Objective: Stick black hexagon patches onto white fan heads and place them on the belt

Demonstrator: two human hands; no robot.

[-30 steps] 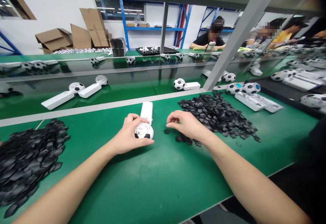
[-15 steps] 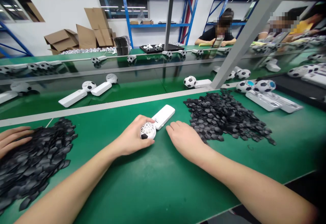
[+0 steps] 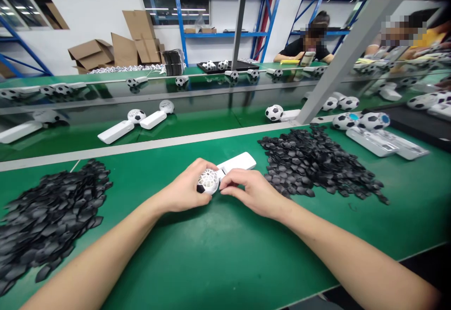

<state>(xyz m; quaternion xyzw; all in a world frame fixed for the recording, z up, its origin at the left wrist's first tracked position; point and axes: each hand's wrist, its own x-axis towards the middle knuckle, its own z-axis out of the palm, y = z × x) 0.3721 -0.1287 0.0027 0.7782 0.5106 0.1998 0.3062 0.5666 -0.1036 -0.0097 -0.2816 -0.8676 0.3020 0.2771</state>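
My left hand (image 3: 186,185) is closed round the ball-shaped head of a white handheld fan (image 3: 208,181). That head has an openwork grille with a football pattern, and one black patch shows at its lower left. The fan's flat white handle (image 3: 239,162) points away to the right. At the right side of the head is my right hand (image 3: 248,189), its thumb and forefinger pinched together. Whatever sits between those fingertips is too small to make out. Close behind the right hand lies a heap of black patches (image 3: 317,164).
Another heap of black patches (image 3: 59,211) lies at the left. Beyond the pale strip, a green conveyor (image 3: 211,117) carries several football fans. A slanted grey post (image 3: 347,61) rises at the right, near finished-looking fans (image 3: 373,141) and a black tray (image 3: 416,124). People sit across the line.
My right hand has moved from beside the handle to the fan head, fingers now pinched. The handle has swung rightward. Another person's hand at the left heap has gone from view.
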